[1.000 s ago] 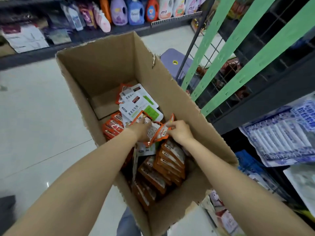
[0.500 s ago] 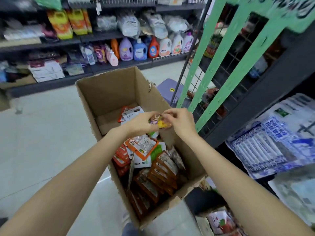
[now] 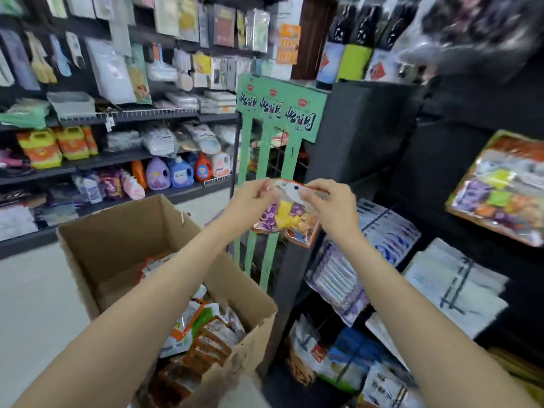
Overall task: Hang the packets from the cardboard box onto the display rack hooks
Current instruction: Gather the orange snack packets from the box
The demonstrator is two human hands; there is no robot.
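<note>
**Inspector:** Two hands on one item. The left hand (image 3: 250,198) and right hand (image 3: 329,201) each pinch the top edge of a snack packet (image 3: 287,216), fingers clamped on its white header strip, where a dark hang hole shows between the two grips.

**Clerk:** And where is the packet itself?

**Inspector:** It hangs below the fingertips, clear of the cardboard box (image 3: 123,240), which sits beneath the left forearm with more packets (image 3: 206,331) inside. Beyond the fingers stands the green display rack (image 3: 275,136).

**Clerk:** Which step is that?

**Inspector:** In my judgement, carrying to the rack; nothing is hung yet. The hooks cannot be made out here.

**Clerk:** What does the next move call for?

**Inspector:** Probably keeping the header taut, lining the hole up with a free hook, and pushing it on.
</note>
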